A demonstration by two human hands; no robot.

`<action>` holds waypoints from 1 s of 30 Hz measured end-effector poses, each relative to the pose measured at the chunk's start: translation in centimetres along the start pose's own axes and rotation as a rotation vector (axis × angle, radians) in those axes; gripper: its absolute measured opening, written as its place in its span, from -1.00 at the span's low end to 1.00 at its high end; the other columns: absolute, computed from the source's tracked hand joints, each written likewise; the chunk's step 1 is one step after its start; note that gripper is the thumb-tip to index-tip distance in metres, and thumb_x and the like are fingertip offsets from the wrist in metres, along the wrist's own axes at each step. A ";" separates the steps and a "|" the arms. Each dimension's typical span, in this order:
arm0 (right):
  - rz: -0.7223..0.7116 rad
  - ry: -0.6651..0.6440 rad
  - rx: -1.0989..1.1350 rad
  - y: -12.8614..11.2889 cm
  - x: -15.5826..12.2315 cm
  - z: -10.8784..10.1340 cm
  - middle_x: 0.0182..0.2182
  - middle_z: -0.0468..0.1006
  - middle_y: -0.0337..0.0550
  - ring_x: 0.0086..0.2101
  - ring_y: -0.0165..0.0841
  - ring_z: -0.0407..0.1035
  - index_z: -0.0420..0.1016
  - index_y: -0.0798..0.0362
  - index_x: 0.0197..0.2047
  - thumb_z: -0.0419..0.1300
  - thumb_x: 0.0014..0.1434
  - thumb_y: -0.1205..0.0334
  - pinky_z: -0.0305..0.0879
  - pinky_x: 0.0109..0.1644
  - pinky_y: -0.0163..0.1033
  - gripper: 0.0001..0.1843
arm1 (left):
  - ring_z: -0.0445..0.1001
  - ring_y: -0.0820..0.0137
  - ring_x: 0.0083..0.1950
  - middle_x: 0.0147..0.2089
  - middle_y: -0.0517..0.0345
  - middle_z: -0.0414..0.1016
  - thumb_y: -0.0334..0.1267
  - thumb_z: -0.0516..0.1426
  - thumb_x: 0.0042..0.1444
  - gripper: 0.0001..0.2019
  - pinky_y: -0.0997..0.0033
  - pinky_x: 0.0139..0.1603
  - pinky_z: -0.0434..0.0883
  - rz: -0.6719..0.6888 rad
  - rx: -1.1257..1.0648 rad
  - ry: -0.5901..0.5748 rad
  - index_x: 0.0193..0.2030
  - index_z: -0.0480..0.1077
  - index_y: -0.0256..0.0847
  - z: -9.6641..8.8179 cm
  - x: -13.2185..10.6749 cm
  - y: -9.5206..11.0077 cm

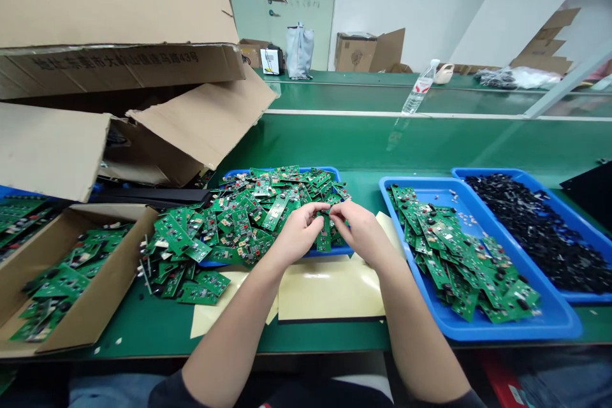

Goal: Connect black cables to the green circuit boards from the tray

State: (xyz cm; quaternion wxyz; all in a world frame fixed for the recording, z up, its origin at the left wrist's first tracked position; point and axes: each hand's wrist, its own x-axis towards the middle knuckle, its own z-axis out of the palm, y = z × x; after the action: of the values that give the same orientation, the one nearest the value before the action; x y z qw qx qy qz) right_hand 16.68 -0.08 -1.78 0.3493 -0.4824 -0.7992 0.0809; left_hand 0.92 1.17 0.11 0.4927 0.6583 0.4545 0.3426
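Note:
Both my hands meet over the front edge of a heap of green circuit boards point(241, 217) piled in and around a blue tray. One small circuit board point(324, 237) hangs between them, its lower end pointing toward me. My left hand point(302, 229) grips the upper end of that board between thumb and index finger. From the other side, my right hand point(354, 227) pinches at the same upper end with bent fingers. What lies between the right fingertips is too small to make out. Cream paper sheets point(329, 293) lie below my wrists.
To the right, a blue tray point(516, 330) holds more boards, and another blue tray point(564, 296) holds small black parts. A cardboard box point(102, 309) of boards stands at left, below large open cartons point(115, 0). A water bottle point(421, 89) stands behind on the ledge.

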 end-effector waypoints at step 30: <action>-0.030 0.045 -0.109 -0.1 0.0 -0.2 -0.46 0.45 -0.11 -0.43 -0.30 0.34 0.39 0.09 -0.34 0.01 0.23 0.36 0.25 -0.34 -0.24 -0.83 | 0.51 0.29 -0.12 -0.29 0.09 0.57 -0.36 -0.03 0.15 -0.71 0.27 -0.01 0.41 0.207 0.108 0.024 -0.17 0.50 -0.22 0.0 0.4 -0.2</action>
State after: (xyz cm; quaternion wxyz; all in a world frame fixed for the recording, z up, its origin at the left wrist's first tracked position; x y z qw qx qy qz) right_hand 16.70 -0.21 -1.62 0.3416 -0.4902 -0.8016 0.0210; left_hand 0.99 1.54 -0.11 0.4130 0.7231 0.4077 0.3747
